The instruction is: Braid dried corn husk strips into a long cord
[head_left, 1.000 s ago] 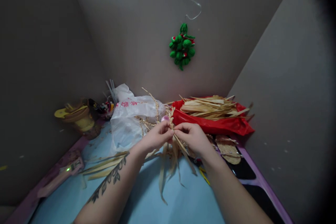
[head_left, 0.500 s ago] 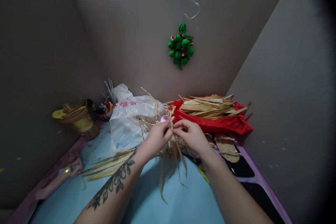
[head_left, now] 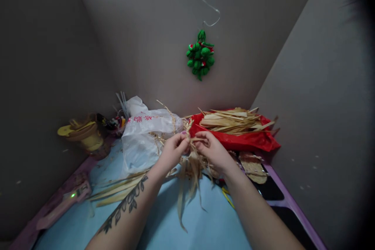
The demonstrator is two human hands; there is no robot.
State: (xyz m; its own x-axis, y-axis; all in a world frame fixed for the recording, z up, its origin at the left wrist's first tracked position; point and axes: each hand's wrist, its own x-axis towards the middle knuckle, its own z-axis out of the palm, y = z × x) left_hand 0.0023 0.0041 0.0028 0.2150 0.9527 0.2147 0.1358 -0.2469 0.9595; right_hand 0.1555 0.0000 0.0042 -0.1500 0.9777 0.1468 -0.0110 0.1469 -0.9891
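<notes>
My left hand is closed in a pinch on a braid of pale dry straw, whose plaited end sticks up above the fingers. Just to the right, my right hand is pinched on a flat straw strand that runs sideways from the braid. Loose, unbraided strips hang below both hands over the blue table cover. Behind the left fingers a pinkish spool-like thing is mostly hidden. More woven straw lies partly covered behind the right hand.
A red bag of dry strips lies at the back right, a white plastic bag at the back left. Loose strips, a pink glue gun and a yellow pot are leftward. Woven soles lie right. Green ornament hangs above.
My hands have drawn slightly apart, and a strand now stretches sideways from the braid to my right fingers. The camera view has tilted up a little.
</notes>
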